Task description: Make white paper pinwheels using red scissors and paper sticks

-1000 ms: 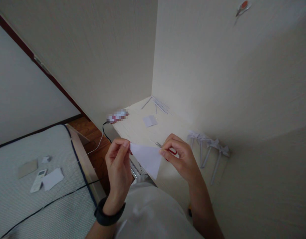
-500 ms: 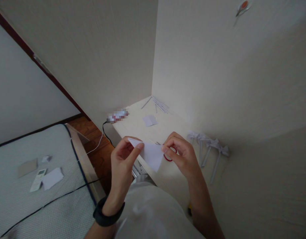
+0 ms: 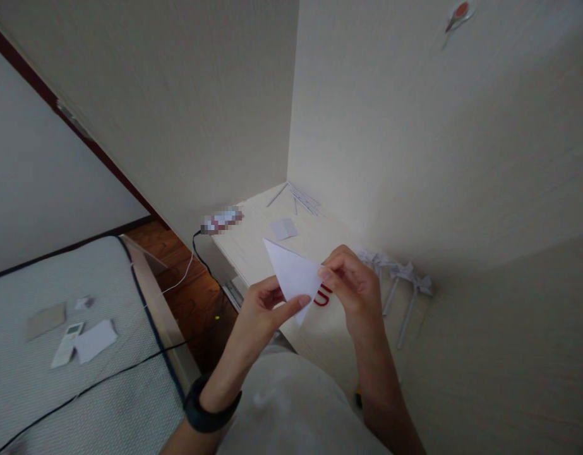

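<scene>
A white sheet of paper, folded into a triangle, is held up between both hands above the table. My left hand pinches its lower edge, thumb lying on the front face. At the paper's right corner, my right hand grips it between thumb and fingers. Red scissors handles show on the table just behind the paper and my right hand; their blades are hidden. Farther back lies a small creased square of paper.
Several paper pinwheels on sticks lie along the wall at right. Thin paper sticks rest in the table's far corner. A power strip sits at the left edge. A remote and papers lie on the bed.
My left hand has shifted from the paper's upper left corner down to its lower edge. The paper has tilted, its left corner now pointing up. My right hand keeps hold of the right corner.
</scene>
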Motion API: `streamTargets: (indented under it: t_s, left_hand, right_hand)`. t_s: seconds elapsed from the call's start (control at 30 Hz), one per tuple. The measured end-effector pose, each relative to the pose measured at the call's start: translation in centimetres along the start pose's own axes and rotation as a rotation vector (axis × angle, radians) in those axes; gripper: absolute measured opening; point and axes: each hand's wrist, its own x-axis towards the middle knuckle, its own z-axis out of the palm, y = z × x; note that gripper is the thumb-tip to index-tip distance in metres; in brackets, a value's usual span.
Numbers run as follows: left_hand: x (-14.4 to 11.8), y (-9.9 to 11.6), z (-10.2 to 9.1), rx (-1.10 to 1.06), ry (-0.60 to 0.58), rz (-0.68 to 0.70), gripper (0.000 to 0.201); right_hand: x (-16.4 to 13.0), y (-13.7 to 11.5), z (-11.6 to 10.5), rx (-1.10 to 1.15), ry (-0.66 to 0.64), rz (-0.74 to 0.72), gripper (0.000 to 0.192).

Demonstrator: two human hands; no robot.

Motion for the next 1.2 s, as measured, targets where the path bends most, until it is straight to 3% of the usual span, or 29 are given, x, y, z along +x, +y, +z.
streamTargets:
  t_s: [0.3,0.5,1.07,1.2]
  left_hand:
    - [0.35,-0.12,-0.13,0.085,-0.018,-0.031,0.023]
    - [0.21,-0.02,-0.25,0.070,-0.091,-0.058,0.027]
    - [0.20,0.30,-0.48,0.078,-0.141,-0.054,0.018]
    - [0.04,0.46,-0.73,0.119,-0.163,-0.067,0.024]
  right_hand:
    - [-0.12,0.74,-0.18,0.011,0.113,-0.042,0.021]
    - [-0.11,0.70,-0.03,0.005,0.129,-0.043,0.022]
    - [-0.07,0.75,-0.37,0.006,0.183,-0.051,0.024]
    - [-0.01,0.76,-0.48,0.026,0.173,-0.052,0.025]
